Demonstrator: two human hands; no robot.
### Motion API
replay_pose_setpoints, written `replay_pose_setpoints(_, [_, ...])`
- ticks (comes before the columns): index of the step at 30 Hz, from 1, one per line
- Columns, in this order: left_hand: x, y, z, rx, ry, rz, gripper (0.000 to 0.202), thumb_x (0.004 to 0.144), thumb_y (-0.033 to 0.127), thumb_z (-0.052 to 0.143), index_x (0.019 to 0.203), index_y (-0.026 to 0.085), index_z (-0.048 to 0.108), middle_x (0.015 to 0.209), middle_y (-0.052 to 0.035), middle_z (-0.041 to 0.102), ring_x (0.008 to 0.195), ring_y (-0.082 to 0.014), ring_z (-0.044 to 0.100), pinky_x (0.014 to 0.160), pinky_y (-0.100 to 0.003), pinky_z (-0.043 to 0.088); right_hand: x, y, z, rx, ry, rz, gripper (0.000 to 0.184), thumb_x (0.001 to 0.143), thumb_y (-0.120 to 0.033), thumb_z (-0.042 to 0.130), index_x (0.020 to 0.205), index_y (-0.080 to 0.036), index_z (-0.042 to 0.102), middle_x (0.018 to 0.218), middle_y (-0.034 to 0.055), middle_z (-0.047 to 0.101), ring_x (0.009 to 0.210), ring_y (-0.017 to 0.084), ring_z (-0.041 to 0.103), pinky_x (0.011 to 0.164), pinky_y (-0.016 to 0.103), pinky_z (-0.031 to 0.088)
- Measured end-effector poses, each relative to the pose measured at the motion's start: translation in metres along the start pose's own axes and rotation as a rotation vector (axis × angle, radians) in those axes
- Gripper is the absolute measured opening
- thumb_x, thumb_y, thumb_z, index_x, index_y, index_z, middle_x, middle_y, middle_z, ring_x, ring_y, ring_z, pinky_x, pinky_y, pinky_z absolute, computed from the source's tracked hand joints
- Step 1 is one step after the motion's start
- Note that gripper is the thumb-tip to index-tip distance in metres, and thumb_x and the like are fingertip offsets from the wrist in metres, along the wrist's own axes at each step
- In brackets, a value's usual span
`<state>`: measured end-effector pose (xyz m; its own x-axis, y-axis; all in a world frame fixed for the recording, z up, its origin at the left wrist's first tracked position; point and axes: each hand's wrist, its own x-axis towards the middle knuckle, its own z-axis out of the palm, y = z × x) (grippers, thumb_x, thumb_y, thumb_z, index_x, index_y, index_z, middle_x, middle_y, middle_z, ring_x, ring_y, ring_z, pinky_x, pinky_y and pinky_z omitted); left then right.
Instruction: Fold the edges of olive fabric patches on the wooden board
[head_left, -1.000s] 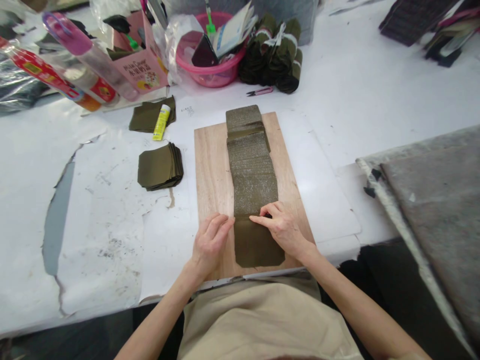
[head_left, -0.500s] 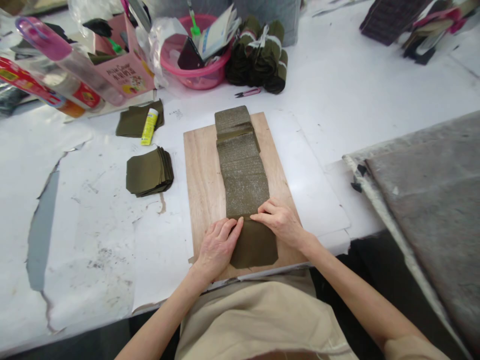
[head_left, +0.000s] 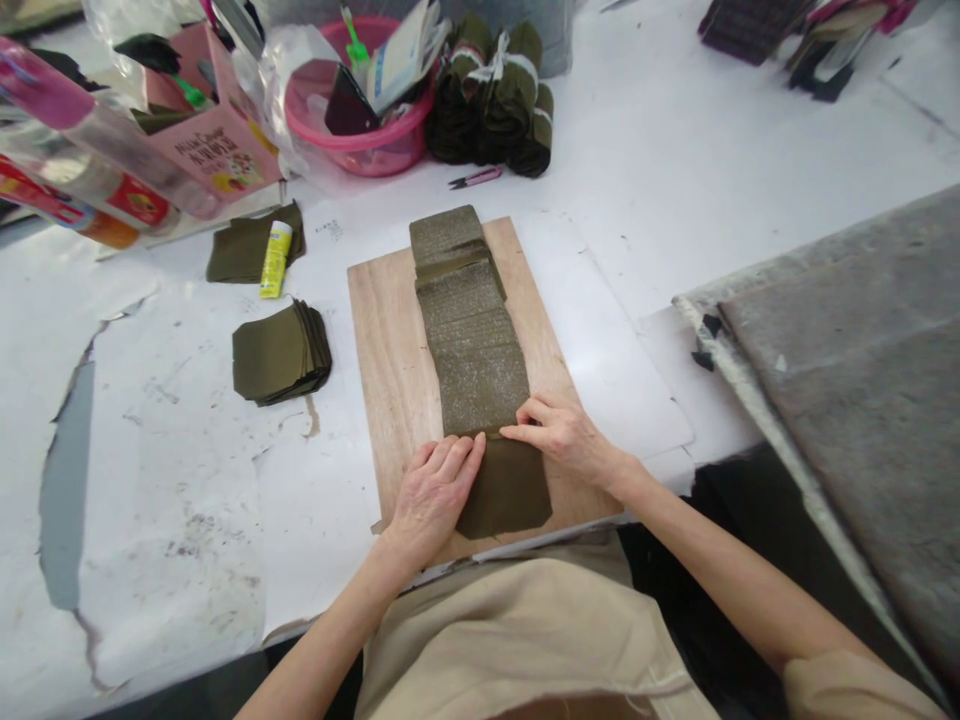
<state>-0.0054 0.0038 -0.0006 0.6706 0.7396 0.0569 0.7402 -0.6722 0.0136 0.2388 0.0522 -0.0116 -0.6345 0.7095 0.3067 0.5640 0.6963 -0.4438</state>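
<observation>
A smooth olive-green fabric piece (head_left: 506,490) with cut corners lies at the near end of a row of overlapping speckled olive pieces (head_left: 480,385). My left hand (head_left: 436,490) rests at its upper left, fingers close together, the fingertips pinching the folded edge. From the other side my right hand (head_left: 566,440) pinches the same edge between thumb and forefinger, its other fingers curled. Beneath the row is a wooden board (head_left: 394,340). To the left sit a stack of olive fabric pieces (head_left: 274,350) and a yellow tube (head_left: 276,260) on further pieces.
Behind the board are a pink basin (head_left: 360,150) with a phone and papers, tied rolls of olive fabric (head_left: 495,95) and small thread snips (head_left: 476,178). Bottles and a pink box (head_left: 217,150) stand back left. A grey padded surface (head_left: 847,350) borders the table at right.
The view has shifted slightly, so the table things sit further left. Both hands stay at the folded edge, with the right fingers shifting only a little.
</observation>
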Motion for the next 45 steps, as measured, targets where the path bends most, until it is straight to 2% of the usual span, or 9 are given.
replay_pose_setpoints(3, [0.003,-0.001,-0.002,0.006,-0.018,0.013,0.045,0.092,0.007,0.041,0.137,0.008,0.046,0.113,-0.0134,0.06,0.108,-0.0253,0.054,0.092,-0.038,0.045,-0.001,0.002,-0.002,-0.01,0.007,-0.024,0.028,0.098,-0.019,0.044,0.107,-0.021,0.07,0.086,0.0048,0.059,0.083,0.015,0.049,0.074,0.026,0.046])
replay_pose_setpoints(9, [0.01,0.0,-0.008,0.014,-0.079,0.036,0.048,0.091,0.007,0.042,0.139,0.013,0.045,0.112,-0.0125,0.058,0.105,-0.0245,0.054,0.089,-0.037,0.046,-0.006,0.005,-0.006,-0.008,-0.023,-0.049,0.029,0.099,-0.017,0.042,0.113,-0.02,0.067,0.087,0.0056,0.059,0.086,0.015,0.049,0.075,0.026,0.047])
replay_pose_setpoints(18, [0.023,0.004,-0.019,0.087,-0.235,0.05,0.056,0.089,0.007,0.045,0.144,0.019,0.038,0.107,-0.0098,0.054,0.093,-0.0232,0.052,0.079,-0.037,0.046,-0.012,0.008,-0.009,-0.004,-0.043,-0.033,0.03,0.098,-0.015,0.041,0.114,-0.018,0.066,0.093,0.0069,0.059,0.091,0.016,0.051,0.079,0.027,0.048])
replay_pose_setpoints(27, [0.031,0.012,-0.022,0.126,-0.29,0.034,0.06,0.089,0.008,0.051,0.145,0.023,0.035,0.099,-0.0069,0.052,0.09,-0.0227,0.05,0.074,-0.035,0.043,-0.022,0.006,-0.007,0.002,0.008,0.015,0.028,0.097,-0.014,0.043,0.114,-0.016,0.065,0.098,0.0079,0.06,0.095,0.016,0.053,0.08,0.027,0.051])
replay_pose_setpoints(30, [0.035,0.014,-0.025,0.119,-0.305,0.025,0.061,0.089,0.009,0.052,0.145,0.025,0.035,0.097,-0.0064,0.052,0.089,-0.0225,0.05,0.072,-0.034,0.042,-0.027,0.007,-0.006,-0.01,-0.003,0.024,0.029,0.097,-0.015,0.043,0.117,-0.02,0.063,0.1,0.0073,0.06,0.096,0.016,0.053,0.081,0.029,0.051])
replay_pose_setpoints(35, [0.042,0.018,-0.031,0.153,-0.317,0.015,0.063,0.088,0.008,0.054,0.145,0.028,0.035,0.097,-0.006,0.052,0.086,-0.022,0.051,0.069,-0.033,0.041,-0.033,0.008,-0.01,-0.044,-0.027,0.038,0.03,0.097,-0.016,0.043,0.121,-0.019,0.061,0.102,0.0087,0.06,0.098,0.018,0.052,0.083,0.031,0.052])
replay_pose_setpoints(40, [0.049,0.023,-0.033,0.146,-0.322,-0.003,0.066,0.087,0.009,0.057,0.145,0.032,0.035,0.095,-0.0054,0.052,0.085,-0.0217,0.052,0.069,-0.033,0.042,-0.041,0.004,-0.014,-0.081,-0.003,0.086,0.031,0.097,-0.016,0.043,0.122,-0.021,0.061,0.1,0.0086,0.061,0.096,0.019,0.053,0.083,0.033,0.052])
replay_pose_setpoints(45, [0.05,0.023,-0.029,0.164,-0.311,-0.003,0.067,0.087,0.01,0.057,0.146,0.033,0.033,0.093,-0.0051,0.052,0.083,-0.0216,0.052,0.067,-0.032,0.042,-0.044,-0.01,-0.008,-0.069,0.1,0.261,0.032,0.096,-0.014,0.046,0.121,-0.023,0.063,0.105,0.0086,0.061,0.099,0.018,0.054,0.085,0.031,0.051])
